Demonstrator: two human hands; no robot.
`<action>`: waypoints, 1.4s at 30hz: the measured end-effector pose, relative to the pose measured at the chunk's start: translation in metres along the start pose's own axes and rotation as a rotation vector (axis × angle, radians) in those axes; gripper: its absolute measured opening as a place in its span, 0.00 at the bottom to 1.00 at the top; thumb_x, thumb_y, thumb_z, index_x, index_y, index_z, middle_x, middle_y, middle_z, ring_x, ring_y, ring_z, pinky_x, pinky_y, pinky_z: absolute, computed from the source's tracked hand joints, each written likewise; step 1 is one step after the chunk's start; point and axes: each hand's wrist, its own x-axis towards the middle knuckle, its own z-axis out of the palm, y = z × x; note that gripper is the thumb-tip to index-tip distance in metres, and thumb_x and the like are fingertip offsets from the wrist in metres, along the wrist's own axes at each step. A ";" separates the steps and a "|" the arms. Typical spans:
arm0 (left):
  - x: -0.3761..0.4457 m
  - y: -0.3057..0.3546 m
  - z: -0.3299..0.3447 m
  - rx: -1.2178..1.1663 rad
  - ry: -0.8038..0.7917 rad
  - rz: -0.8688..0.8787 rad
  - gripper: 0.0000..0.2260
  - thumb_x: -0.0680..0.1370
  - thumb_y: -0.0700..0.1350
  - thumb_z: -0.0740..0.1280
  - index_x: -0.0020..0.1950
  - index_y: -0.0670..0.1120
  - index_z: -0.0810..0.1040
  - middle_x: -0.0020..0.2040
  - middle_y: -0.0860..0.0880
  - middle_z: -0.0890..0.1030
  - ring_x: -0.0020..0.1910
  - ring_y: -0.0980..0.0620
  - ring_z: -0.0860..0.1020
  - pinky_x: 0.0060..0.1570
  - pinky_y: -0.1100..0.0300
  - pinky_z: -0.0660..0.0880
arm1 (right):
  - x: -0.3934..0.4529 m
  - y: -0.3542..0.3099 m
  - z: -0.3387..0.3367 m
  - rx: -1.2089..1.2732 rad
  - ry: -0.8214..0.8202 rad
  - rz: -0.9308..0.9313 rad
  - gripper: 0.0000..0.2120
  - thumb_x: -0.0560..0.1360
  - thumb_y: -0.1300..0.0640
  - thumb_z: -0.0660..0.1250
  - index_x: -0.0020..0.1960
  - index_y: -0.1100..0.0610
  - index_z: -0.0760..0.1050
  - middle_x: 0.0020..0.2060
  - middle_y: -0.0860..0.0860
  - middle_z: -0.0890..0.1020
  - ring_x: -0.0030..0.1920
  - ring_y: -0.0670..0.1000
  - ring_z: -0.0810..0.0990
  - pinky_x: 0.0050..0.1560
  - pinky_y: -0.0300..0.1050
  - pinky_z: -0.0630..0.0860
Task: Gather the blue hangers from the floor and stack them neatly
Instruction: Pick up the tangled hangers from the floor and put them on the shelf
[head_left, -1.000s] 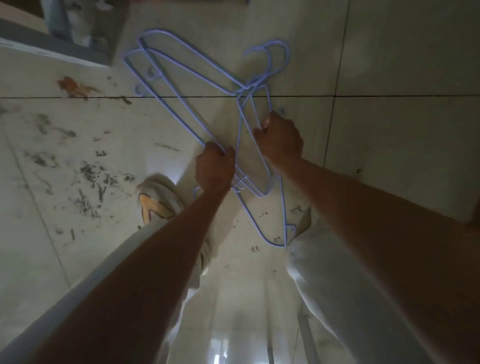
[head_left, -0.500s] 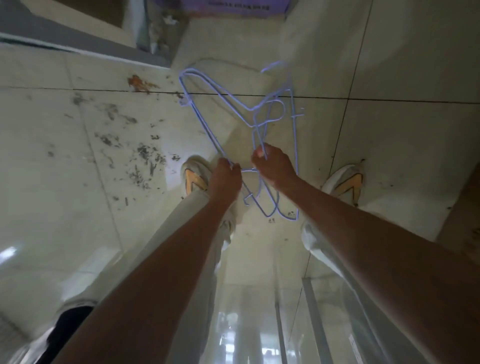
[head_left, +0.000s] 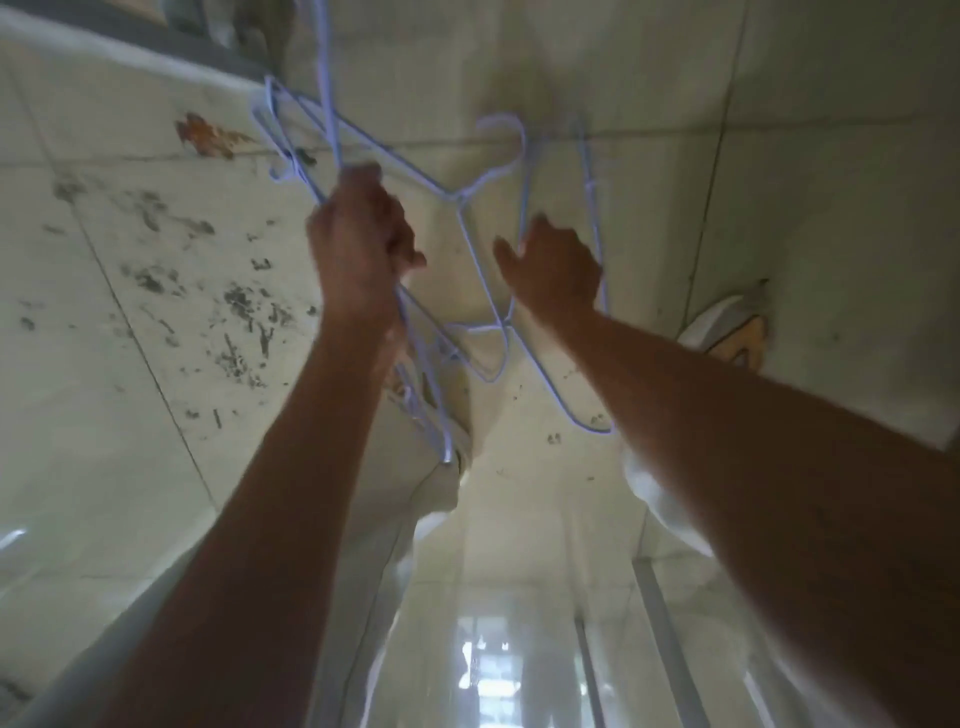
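- Head view shows the blue hangers (head_left: 470, 208) lifted off the floor (head_left: 130, 322), crossed and tangled between our two hands.
- We judge the main risk is snagging: hooks and bars interlock at odd angles, so pulling them apart could lock them tighter or flick one loose.
- A hanger could also slip and drop near our shoe (head_left: 737, 332), since only part of the bundle is firmly held.
- Our left hand (head_left: 363, 244) is curled tightly round several hanger wires, holding that bunch.
- Our right hand (head_left: 556, 270) sits against another hanger's wire with the thumb spread; motion blur hides the fingers, so we cannot tell whether it grips.
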 end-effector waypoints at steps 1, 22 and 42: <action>-0.002 0.003 -0.006 0.014 0.002 0.029 0.16 0.76 0.48 0.63 0.28 0.51 0.67 0.24 0.53 0.60 0.22 0.51 0.57 0.23 0.64 0.61 | 0.008 -0.005 0.015 -0.052 -0.011 -0.046 0.24 0.78 0.35 0.63 0.59 0.54 0.78 0.54 0.57 0.84 0.56 0.61 0.84 0.53 0.51 0.78; -0.249 0.150 -0.069 0.240 -0.104 0.172 0.20 0.85 0.56 0.51 0.57 0.45 0.77 0.26 0.48 0.60 0.22 0.51 0.58 0.22 0.60 0.59 | -0.228 -0.021 -0.164 0.661 -0.341 0.248 0.04 0.79 0.59 0.64 0.52 0.58 0.76 0.47 0.61 0.86 0.47 0.62 0.86 0.48 0.57 0.85; -0.552 0.321 -0.072 0.593 -0.804 0.397 0.13 0.86 0.41 0.54 0.49 0.46 0.77 0.30 0.50 0.70 0.27 0.51 0.63 0.27 0.58 0.59 | -0.676 -0.009 -0.405 1.312 0.643 0.478 0.10 0.82 0.50 0.64 0.43 0.50 0.74 0.26 0.47 0.75 0.26 0.45 0.70 0.34 0.44 0.68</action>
